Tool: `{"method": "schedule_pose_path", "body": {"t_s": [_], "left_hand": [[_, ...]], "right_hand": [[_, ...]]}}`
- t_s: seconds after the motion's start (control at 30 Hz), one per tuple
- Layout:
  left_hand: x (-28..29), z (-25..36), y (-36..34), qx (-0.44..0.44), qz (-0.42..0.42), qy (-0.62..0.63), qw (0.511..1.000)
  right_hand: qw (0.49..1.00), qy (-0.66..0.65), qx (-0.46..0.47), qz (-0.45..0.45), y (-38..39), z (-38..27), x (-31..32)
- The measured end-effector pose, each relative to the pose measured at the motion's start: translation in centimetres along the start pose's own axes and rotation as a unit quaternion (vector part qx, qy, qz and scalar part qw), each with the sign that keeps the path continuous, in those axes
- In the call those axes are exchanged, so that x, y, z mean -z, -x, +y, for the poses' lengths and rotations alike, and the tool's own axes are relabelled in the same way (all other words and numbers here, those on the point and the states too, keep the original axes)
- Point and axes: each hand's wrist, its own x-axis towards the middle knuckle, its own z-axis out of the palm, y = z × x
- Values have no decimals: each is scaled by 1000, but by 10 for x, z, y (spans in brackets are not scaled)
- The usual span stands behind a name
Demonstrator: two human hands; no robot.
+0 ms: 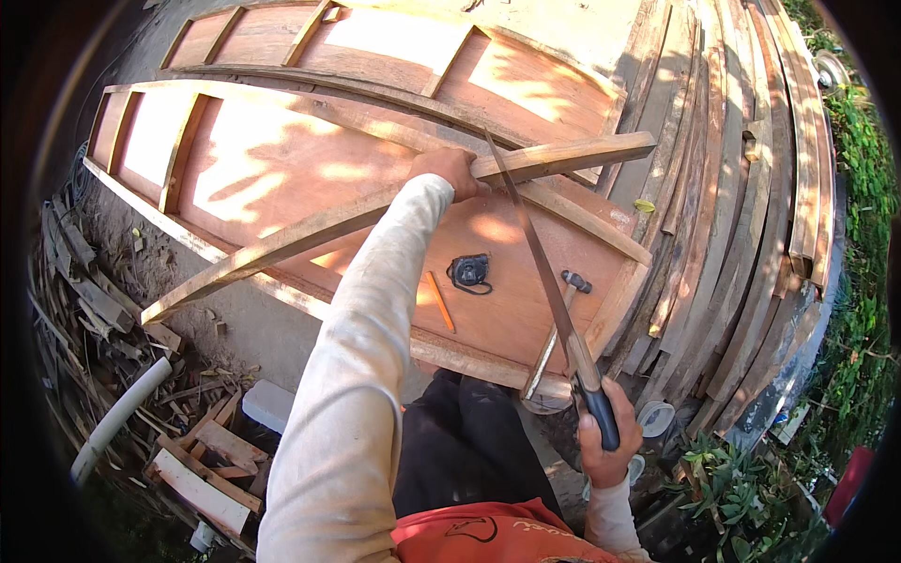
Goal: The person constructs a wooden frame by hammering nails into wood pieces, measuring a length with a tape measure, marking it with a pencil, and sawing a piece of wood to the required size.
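My left hand (443, 171) grips a long wooden batten (582, 158) lying diagonally across a framed plywood panel (235, 159). My right hand (610, 432) holds a handsaw (538, 253) by its dark handle; the blade rises to cross the batten just right of my left hand. On the panel below the batten lie a black tape measure (468, 273), an orange pencil (440, 301) and a hammer (554, 333), whose handle runs down toward the panel's near edge, left of the saw's handle.
A second framed panel (371, 52) lies beyond the first. Several long planks (751, 235) are stacked along the right, beside green plants (863, 188). Scrap wood (206, 460), a white pipe (117, 422) and a white container (267, 403) sit at the lower left.
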Motion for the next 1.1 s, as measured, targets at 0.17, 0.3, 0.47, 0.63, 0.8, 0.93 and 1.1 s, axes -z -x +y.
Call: {"method": "schedule_pose_path", "body": {"t_s": [0.17,0.3,0.47,0.63,0.8,0.93,1.1], "left_hand": [[0,11,6,-10,23,-26,999],[-15,17,3,-3,16,-15,1000],[-8,6,8,-6,-35,-6,999],[-10,6,7,-4,-13,-24,1000],[-9,3,12,1,-29,-11,999],[-8,2,16,0,-40,-20,999],[-9,19,6,0,-8,-27,1000]], "right_hand": [[998,34,46,17,-34,1,-19],[1000,-12,-13,17,-116,10,-66],[1000,-9,9,10,32,-20,15],[999,28,19,16,-74,11,-56],[1000,7,13,26,-99,-4,-65],[999,13,-25,-17,49,-37,29],[999,-24,8,33,-125,19,-78]]}}
